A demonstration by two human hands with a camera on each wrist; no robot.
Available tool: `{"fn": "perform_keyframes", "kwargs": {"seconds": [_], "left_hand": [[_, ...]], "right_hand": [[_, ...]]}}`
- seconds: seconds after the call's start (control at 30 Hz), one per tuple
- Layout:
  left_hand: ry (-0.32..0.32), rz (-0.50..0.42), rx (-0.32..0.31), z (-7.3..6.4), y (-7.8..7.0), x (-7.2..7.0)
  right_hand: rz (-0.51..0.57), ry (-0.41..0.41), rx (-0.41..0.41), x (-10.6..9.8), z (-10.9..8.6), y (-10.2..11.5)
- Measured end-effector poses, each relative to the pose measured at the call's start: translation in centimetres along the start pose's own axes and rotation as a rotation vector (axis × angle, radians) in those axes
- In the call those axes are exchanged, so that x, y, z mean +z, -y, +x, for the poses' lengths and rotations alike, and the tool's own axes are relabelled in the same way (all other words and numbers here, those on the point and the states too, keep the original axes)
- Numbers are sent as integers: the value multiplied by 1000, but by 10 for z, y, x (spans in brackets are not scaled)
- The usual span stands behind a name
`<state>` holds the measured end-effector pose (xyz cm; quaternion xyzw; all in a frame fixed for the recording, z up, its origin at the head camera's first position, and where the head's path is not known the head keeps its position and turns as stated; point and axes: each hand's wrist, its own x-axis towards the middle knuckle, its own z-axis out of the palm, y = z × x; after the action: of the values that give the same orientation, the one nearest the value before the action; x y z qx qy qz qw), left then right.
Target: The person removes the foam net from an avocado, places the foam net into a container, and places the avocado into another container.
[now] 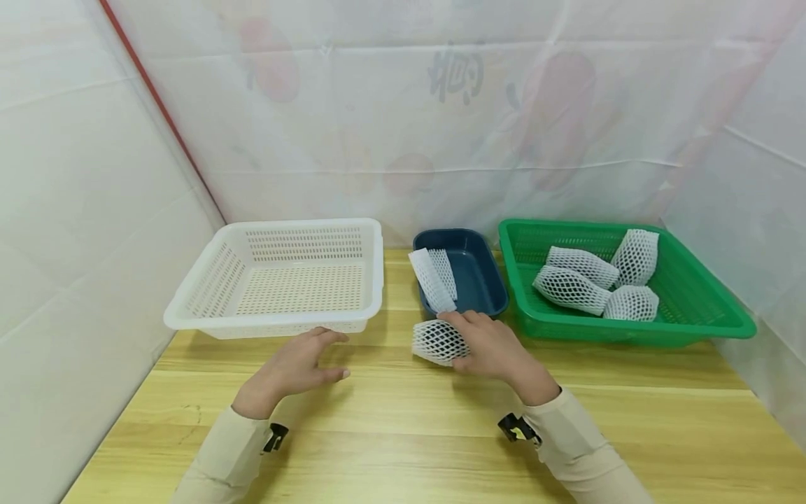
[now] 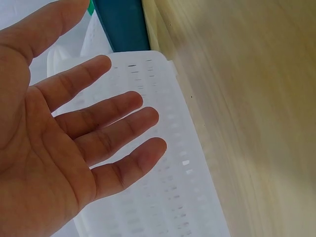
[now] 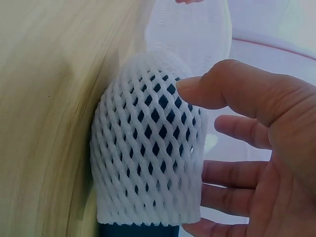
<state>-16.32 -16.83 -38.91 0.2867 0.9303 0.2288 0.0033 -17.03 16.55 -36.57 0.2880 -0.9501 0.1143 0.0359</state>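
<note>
A white foam net sleeve [image 1: 439, 343] is near the middle of the table, in front of the blue basin; dark colour shows through its mesh, and I cannot tell what is inside. My right hand [image 1: 488, 348] holds its right side. In the right wrist view the thumb [image 3: 197, 93] lies against the net, while several fingertips are hidden behind it. My left hand [image 1: 299, 367] is just in front of the white basket [image 1: 277, 323], fingers spread. Nothing lies on its palm [image 2: 44, 158] in the left wrist view.
At the back centre, the blue basin [image 1: 475, 269] contains flat white foam nets [image 1: 434, 280]. On the right, a green basket [image 1: 630, 332] holds several net-covered things [image 1: 571, 288]. Pale sheets [image 1: 403, 140] enclose the back and sides of the wooden table [image 1: 403, 448].
</note>
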Motion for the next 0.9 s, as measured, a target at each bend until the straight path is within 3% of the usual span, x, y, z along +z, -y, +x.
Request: {"fn": "perform_keyframes", "kwargs": {"seconds": [0.23,0.67,0.9], "left_hand": [[-17,-18,10,3,-8,3],[24,-100,86,27,-20,19],[29,-87,106,39,-25,29]], "right_hand": [[45,26,69,-4,-4,-4],[37,-3,61,3,-14,-17],[23,7,87,4,-19,-25]]}}
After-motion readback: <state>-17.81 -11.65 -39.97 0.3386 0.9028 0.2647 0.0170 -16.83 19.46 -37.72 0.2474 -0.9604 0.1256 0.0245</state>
